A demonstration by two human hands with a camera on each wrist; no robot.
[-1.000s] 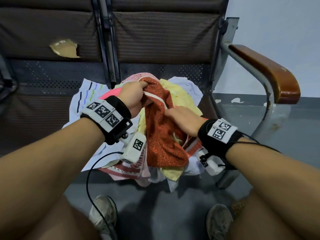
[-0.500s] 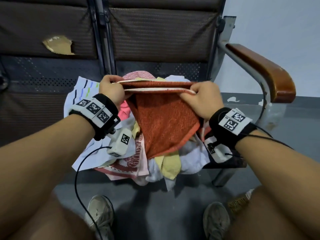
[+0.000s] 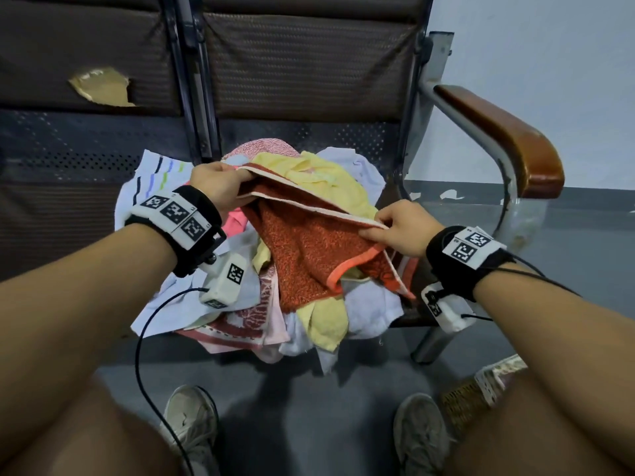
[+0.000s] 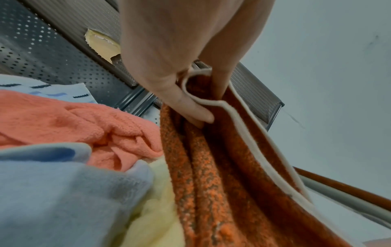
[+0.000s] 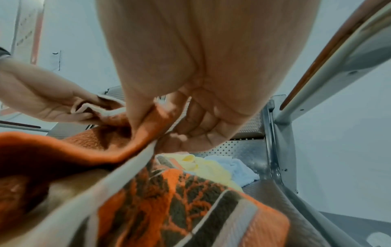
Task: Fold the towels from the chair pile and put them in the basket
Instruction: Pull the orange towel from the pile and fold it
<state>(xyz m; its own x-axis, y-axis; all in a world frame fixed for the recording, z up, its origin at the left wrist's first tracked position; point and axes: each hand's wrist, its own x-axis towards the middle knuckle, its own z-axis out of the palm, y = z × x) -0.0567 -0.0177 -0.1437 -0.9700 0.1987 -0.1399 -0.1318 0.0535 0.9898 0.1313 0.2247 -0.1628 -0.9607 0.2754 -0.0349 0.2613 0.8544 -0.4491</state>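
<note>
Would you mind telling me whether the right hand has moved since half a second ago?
Yes. The right hand, pinching the orange towel, has dropped lower, away from the chair back.

Towel pile (image 3: 309,314) on the chair seat (image 3: 388,197), spilling over its front edge, chair back (image 3: 302,63) behind, armrest (image 3: 508,146) to the right, held towel (image 3: 309,249) on top between left hand (image 3: 213,183) and right hand (image 3: 398,228), basket (image 3: 464,403) on the floor at lower right, beside the right shoe (image 3: 422,438).

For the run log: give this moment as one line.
step: folding | left hand: grips orange towel edge | right hand: pinches same edge | pile: on chair
</note>
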